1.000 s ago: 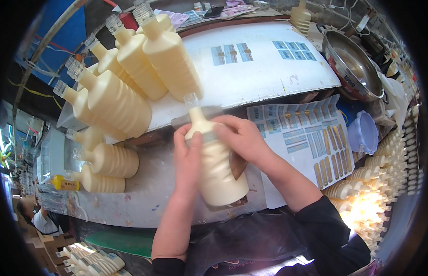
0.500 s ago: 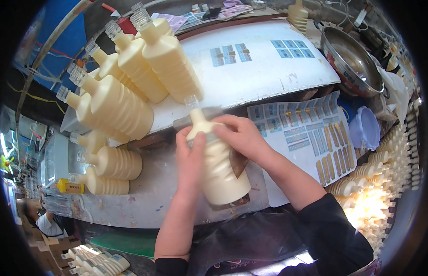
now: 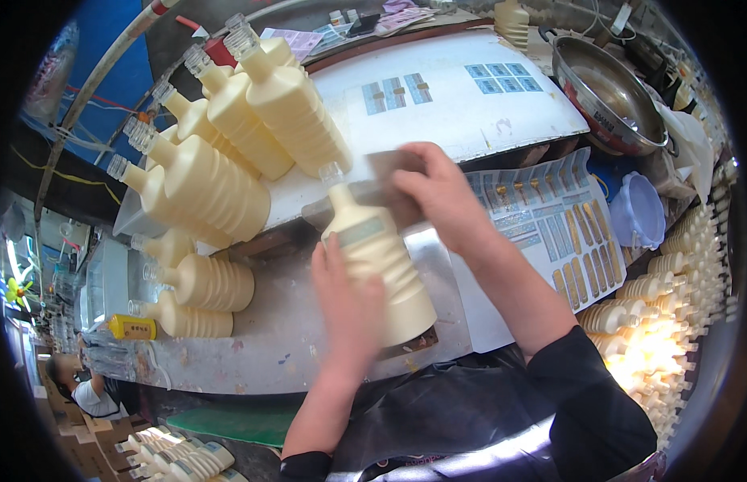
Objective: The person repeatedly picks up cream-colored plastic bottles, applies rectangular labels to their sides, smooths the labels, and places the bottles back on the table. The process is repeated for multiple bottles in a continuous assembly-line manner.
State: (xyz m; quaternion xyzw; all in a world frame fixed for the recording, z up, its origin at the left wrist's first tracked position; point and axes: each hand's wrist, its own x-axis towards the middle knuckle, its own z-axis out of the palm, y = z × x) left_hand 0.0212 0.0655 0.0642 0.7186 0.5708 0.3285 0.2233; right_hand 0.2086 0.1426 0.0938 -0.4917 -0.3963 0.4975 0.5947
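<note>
A cream plastic bottle [image 3: 397,281] with a ribbed body and a clear threaded neck leans on the workbench in front of me. A pale blue label strip [image 3: 364,232] lies across its shoulder. My left hand [image 3: 347,297], blurred by motion, grips the bottle's left side, fingers along its edge and thumb over the front. To the upper right of the bottle, my right hand [image 3: 436,189] pinches a thin, flat, dark grey-brown scraper-like piece [image 3: 385,164], apart from the bottle. Part of a greyish slab [image 3: 315,214] shows behind the bottle's neck.
Several cream bottles [image 3: 297,112] stand at the left on a white board [image 3: 454,128]; smaller ones [image 3: 212,283] are below. Sticker sheets [image 3: 542,233] lie right, beside a blue-lilac bucket [image 3: 637,213] and a metal pan [image 3: 610,92]. A yellow container [image 3: 132,327] sits far left. Bottles are heaped lower right.
My right hand has left the bottle and moved up with the flat piece. My left hand has slid down the bottle's side, uncovering the label strip on its shoulder.
</note>
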